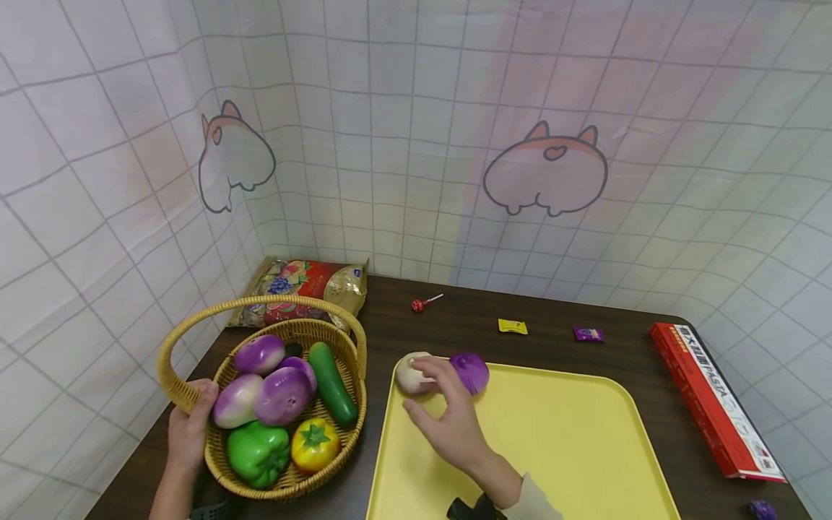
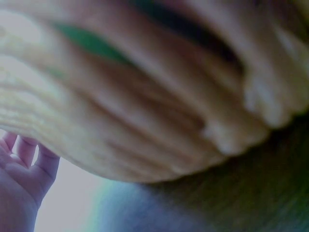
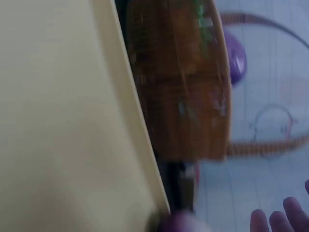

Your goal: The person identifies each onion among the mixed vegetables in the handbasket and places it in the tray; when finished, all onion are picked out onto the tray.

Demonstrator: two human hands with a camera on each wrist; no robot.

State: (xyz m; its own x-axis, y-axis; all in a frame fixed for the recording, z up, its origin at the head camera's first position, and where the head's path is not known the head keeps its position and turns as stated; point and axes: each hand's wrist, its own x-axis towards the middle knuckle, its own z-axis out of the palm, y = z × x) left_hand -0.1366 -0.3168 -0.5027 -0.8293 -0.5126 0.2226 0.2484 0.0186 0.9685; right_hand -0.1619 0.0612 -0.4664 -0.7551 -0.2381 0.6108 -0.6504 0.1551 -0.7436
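Note:
My left hand grips the wicker basket at its left side, where the arched handle meets the rim. Inside lie several glossy purple-and-white vegetables, a cucumber, a green bell pepper and a yellow fruit with a green star-shaped top. My right hand hovers over the left part of the yellow tray, thumb and fingers spread apart. Its fingertips overlap a whitish bulb-shaped vegetable at the tray's far left corner. Beside that sits a ribbed purple vegetable.
A gold and red snack bag lies behind the basket. Along the back of the dark table are a lollipop, a yellow wrapped candy and a purple one. A red pasta box lies at the right edge.

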